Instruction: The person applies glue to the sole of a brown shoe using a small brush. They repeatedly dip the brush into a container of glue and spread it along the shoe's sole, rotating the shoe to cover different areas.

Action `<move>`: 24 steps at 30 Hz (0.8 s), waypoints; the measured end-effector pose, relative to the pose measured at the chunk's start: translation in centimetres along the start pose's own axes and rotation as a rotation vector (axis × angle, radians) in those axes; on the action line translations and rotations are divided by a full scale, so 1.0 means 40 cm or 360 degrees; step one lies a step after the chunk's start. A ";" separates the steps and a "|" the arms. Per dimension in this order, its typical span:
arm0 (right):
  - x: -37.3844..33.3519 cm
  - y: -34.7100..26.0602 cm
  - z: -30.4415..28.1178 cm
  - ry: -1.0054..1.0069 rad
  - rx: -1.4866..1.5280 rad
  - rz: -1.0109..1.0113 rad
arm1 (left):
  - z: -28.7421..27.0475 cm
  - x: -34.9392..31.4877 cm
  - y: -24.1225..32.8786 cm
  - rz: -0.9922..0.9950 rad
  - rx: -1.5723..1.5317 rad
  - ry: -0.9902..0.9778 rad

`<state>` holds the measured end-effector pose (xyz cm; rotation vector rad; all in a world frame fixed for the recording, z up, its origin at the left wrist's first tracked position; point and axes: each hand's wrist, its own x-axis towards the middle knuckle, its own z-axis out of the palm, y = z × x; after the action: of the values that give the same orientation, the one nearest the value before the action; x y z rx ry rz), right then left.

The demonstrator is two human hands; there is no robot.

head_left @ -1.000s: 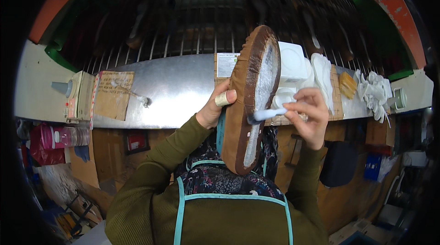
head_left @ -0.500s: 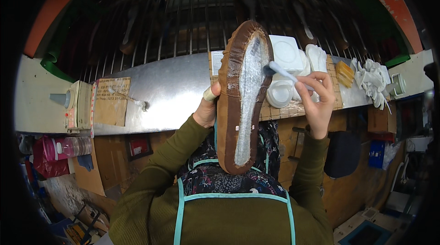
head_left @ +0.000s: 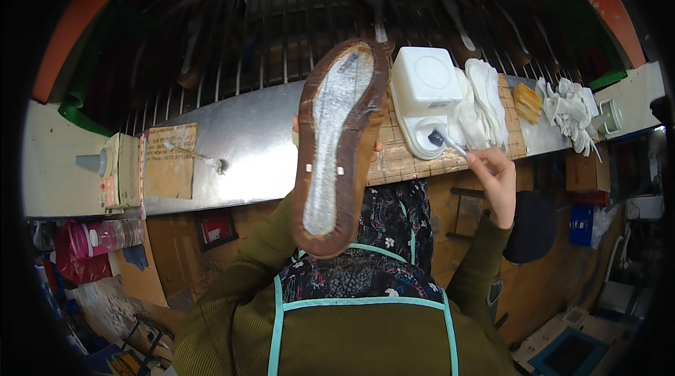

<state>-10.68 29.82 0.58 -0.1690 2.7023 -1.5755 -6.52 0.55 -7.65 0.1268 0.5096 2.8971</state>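
My left hand (head_left: 295, 131) grips a brown lasted shoe upper (head_left: 346, 165) from behind. Its underside faces me, with a pale fabric insole (head_left: 330, 126) framed by the folded leather edge. Most of that hand is hidden by the shoe; a little of it shows at the left side and a fingertip at the right. Between the fingers of my right hand (head_left: 496, 183) is a thin-handled brush (head_left: 455, 147). Its dark bristles are at the round mouth of a white plastic dispenser (head_left: 425, 88), which has a square tank behind.
White gloves (head_left: 485, 105) lie beside the dispenser on a checkered mat (head_left: 515, 123). Farther right are a yellow block (head_left: 527, 103) and more bunched gloves (head_left: 568, 116). A cardboard piece (head_left: 169, 169) rests on the metal table (head_left: 242, 144). Behind runs a rack of bars (head_left: 232, 53) holding dark shoes.
My right hand has drawn the brush from the insole edge to the dispenser's mouth. My left hand has shifted the shoe leftward and turned it, so its right side now shows.
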 end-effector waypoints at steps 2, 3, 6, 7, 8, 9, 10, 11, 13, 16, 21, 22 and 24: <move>-0.013 0.023 0.011 0.0288 -0.0881 -0.0272 | -0.093 0.000 -0.010 -0.0114 0.0073 -0.0044; -0.013 0.034 0.027 0.0370 -0.1040 -0.0346 | -0.109 0.022 -0.002 -0.0198 0.0052 -0.0266; -0.013 0.026 0.088 0.0369 -0.1376 -0.0269 | -0.151 0.094 0.033 -0.0436 -0.0015 -0.0923; -0.013 0.010 0.104 0.0496 -0.1399 -0.0412 | -0.162 0.087 0.035 -0.0435 0.0154 -0.0828; -0.009 -0.010 0.122 0.0622 -0.1422 -0.0559 | -0.177 0.080 0.035 -0.0443 0.0316 -0.0738; -0.010 -0.032 0.136 0.0755 -0.1443 -0.0704 | -0.165 0.045 0.032 -0.0370 0.0659 -0.0334; -0.021 -0.057 0.144 0.0436 -0.1036 -0.0557 | -0.148 0.029 0.019 -0.0221 0.0492 -0.0180; -0.031 -0.081 0.170 0.0221 -0.0233 -0.0528 | -0.102 0.011 0.013 -0.0054 0.0337 -0.0032; -0.041 -0.135 0.216 -0.0293 0.0958 -0.0458 | -0.048 -0.004 0.012 0.0179 0.0094 0.0068; -0.052 -0.201 0.279 -0.0286 0.1061 -0.0527 | -0.065 0.019 0.018 0.0312 -0.0019 -0.0011; -0.047 -0.199 0.311 -0.0285 0.1055 -0.0390 | -0.047 0.032 0.024 0.0344 0.0182 -0.0021; -0.050 -0.202 0.314 -0.0284 0.1057 -0.0377 | -0.043 0.030 0.026 0.0327 0.0214 -0.0018; -0.062 -0.215 0.315 -0.0287 0.1061 -0.0362 | -0.035 0.027 0.025 0.0311 0.0314 0.0020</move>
<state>-6.66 14.94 1.72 -0.5788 1.9460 -2.2866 -7.94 -0.62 -8.57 0.1978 0.8289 3.0304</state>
